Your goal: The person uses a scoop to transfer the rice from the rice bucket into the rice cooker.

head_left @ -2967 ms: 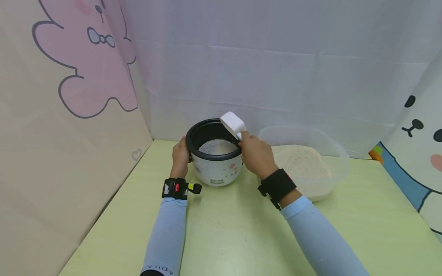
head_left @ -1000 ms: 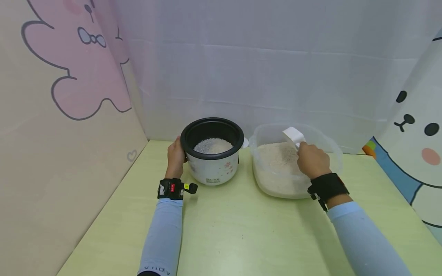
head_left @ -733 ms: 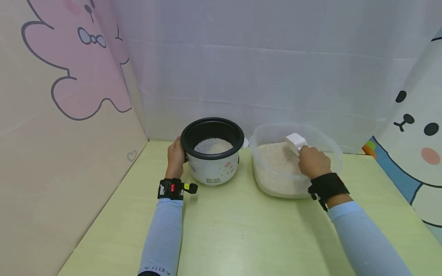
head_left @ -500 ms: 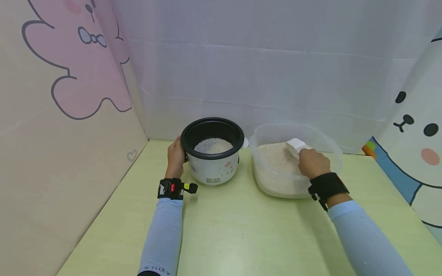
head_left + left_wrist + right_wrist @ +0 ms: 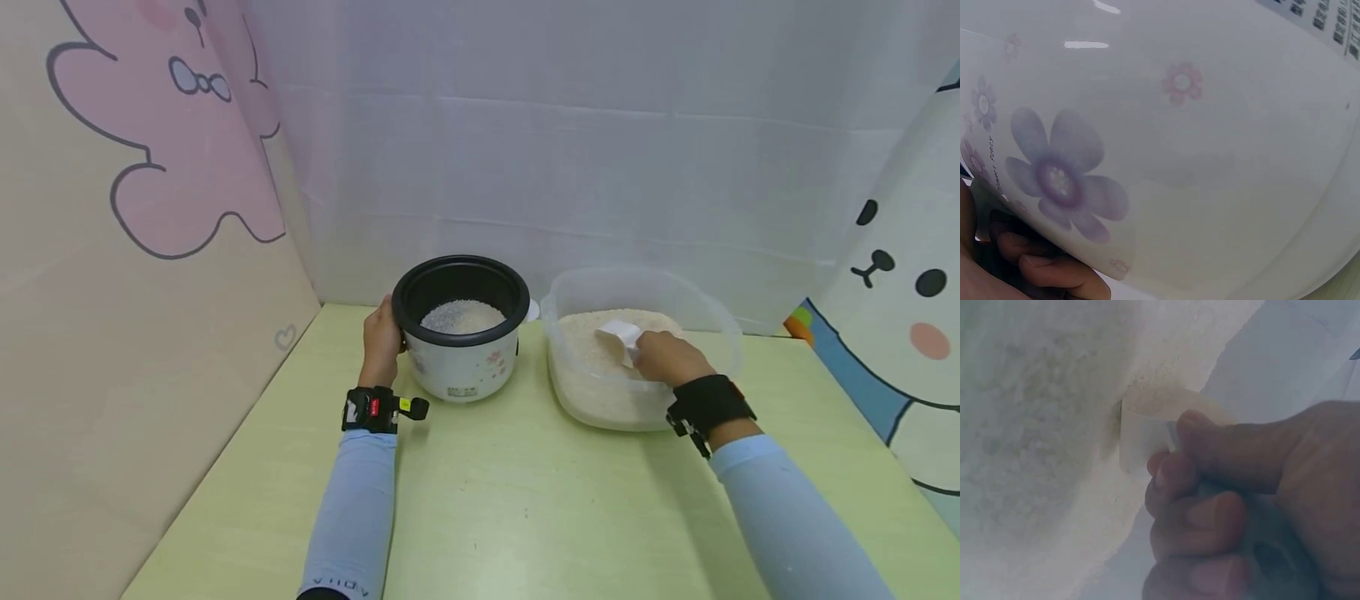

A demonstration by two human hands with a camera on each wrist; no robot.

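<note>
From my monitor: left hand (image 5: 382,340) at the side of the rice cooker (image 5: 480,367), fingers curled round its dark side handle in the wrist view. Cooker upright on the pale green table (image 5: 495,517), lid off, white grains (image 5: 462,318) lying inside, below the black rim (image 5: 461,340). Right hand (image 5: 670,358) reaches over the clear tub (image 5: 645,285), thumb and fingers pinching the handle of the white scoop (image 5: 621,331). I see the scoop tilted inside the tub, touching the rice (image 5: 581,337); how full, I cannot tell. Tub stands just right of the cooker, pale curtain (image 5: 585,167) behind both.
</note>
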